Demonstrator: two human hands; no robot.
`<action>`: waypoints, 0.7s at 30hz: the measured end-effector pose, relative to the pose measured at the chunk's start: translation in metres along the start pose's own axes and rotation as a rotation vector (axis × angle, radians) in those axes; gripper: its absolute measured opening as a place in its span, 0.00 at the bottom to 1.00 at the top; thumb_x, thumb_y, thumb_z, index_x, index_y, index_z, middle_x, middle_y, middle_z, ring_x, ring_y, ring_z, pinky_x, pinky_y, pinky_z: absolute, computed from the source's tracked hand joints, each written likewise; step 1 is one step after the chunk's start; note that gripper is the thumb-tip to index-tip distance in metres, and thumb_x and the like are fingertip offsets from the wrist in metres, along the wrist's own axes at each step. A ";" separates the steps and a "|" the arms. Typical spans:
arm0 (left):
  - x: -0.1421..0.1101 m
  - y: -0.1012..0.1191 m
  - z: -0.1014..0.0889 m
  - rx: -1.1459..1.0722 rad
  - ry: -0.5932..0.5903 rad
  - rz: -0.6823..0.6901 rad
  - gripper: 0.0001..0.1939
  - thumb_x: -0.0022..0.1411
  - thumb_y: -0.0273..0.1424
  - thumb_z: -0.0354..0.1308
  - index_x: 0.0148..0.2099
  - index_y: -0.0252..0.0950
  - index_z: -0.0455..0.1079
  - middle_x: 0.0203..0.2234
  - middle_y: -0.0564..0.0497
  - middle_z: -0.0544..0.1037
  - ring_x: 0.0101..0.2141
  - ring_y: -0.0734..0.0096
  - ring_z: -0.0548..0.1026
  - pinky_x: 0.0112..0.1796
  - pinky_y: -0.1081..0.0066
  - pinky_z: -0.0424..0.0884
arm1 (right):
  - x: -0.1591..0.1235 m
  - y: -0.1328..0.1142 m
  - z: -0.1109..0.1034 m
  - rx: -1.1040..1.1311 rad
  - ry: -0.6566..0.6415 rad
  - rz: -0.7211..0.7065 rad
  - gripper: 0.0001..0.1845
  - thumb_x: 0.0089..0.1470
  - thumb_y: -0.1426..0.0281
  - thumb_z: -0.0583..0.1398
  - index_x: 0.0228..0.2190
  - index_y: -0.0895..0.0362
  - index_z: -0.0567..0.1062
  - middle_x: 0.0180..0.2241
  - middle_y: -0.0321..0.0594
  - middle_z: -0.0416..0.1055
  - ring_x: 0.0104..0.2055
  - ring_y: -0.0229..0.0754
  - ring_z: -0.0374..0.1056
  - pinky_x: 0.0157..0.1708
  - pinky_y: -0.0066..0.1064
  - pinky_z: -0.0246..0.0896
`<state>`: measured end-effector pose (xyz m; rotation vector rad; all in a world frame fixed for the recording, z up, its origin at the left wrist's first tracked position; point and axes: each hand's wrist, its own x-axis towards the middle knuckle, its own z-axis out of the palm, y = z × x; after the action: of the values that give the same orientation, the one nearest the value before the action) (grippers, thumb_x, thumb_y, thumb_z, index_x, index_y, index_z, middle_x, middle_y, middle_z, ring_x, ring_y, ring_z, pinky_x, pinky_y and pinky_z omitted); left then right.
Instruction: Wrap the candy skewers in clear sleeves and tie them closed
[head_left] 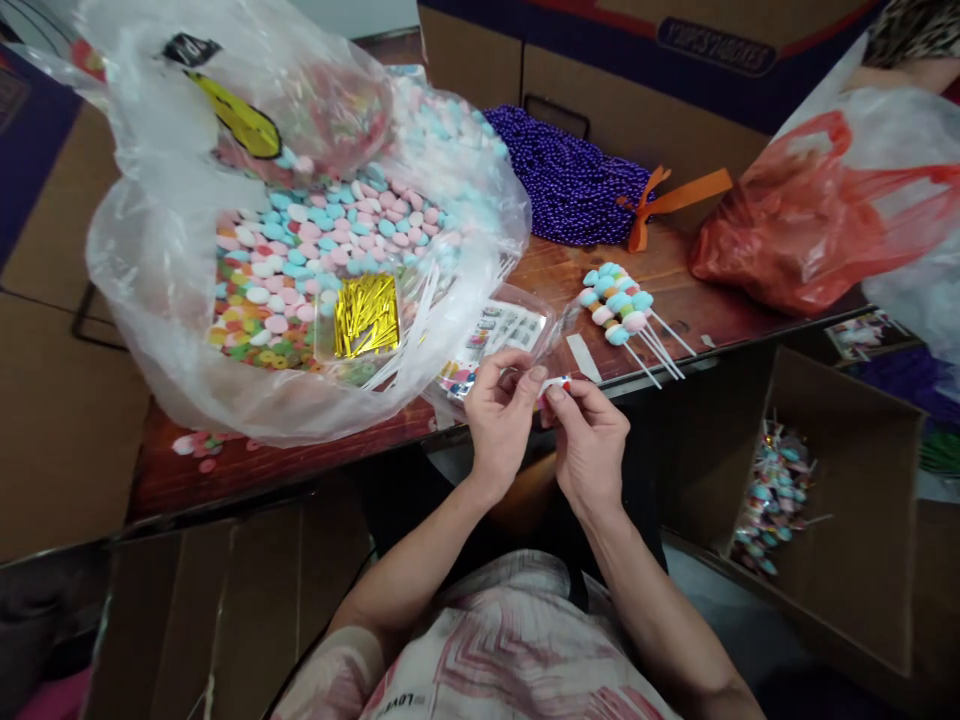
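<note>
Head view: left hand (496,425) and right hand (594,450), fingers closed, pinch a small printed piece (554,384) at the front edge of the bench (277,472) — its long axis apparently running from hand to hand. Candy skewers (618,302) lie beyond, rightward — nearer the right hand, bare sticks angled toward that edge.

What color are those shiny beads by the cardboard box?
Purple beads, clearest in the head view.

Small colourful piece (553,381), partly hidden
</note>
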<state>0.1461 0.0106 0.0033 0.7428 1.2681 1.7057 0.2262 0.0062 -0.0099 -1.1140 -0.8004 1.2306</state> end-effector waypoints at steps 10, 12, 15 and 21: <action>-0.046 -0.011 0.018 -0.600 -0.261 -0.939 0.27 0.50 0.51 0.71 0.35 0.30 0.76 0.28 0.50 0.76 0.26 0.79 0.71 0.29 0.77 0.69 | 0.003 -0.032 -0.070 -0.286 -0.110 -0.088 0.09 0.57 0.64 0.65 0.29 0.56 0.76 0.25 0.33 0.72 0.27 0.35 0.66 0.29 0.27 0.63; -0.045 -0.017 0.023 -0.611 -0.220 -0.933 0.25 0.49 0.49 0.73 0.36 0.32 0.77 0.28 0.51 0.76 0.25 0.80 0.70 0.28 0.78 0.68 | 0.002 -0.037 -0.077 -0.336 -0.143 -0.099 0.09 0.57 0.64 0.65 0.29 0.55 0.76 0.26 0.33 0.72 0.28 0.35 0.66 0.30 0.27 0.63; -0.036 -0.022 0.027 -0.621 -0.182 -0.922 0.21 0.48 0.43 0.75 0.37 0.34 0.78 0.29 0.53 0.78 0.27 0.79 0.73 0.29 0.78 0.69 | 0.000 -0.042 -0.083 -0.395 -0.189 -0.100 0.09 0.57 0.64 0.65 0.28 0.56 0.76 0.26 0.33 0.71 0.29 0.36 0.65 0.32 0.27 0.62; -0.021 -0.024 0.025 -0.495 -0.221 -0.807 0.15 0.43 0.31 0.78 0.31 0.32 0.76 0.25 0.54 0.76 0.26 0.81 0.71 0.30 0.77 0.68 | 0.001 -0.037 -0.089 -0.459 -0.199 -0.066 0.14 0.57 0.61 0.64 0.25 0.57 0.73 0.23 0.32 0.65 0.27 0.34 0.59 0.28 0.27 0.56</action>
<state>0.1840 0.0053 -0.0116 0.0787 0.7733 1.1423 0.3209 -0.0108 -0.0008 -1.3298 -1.3074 1.1427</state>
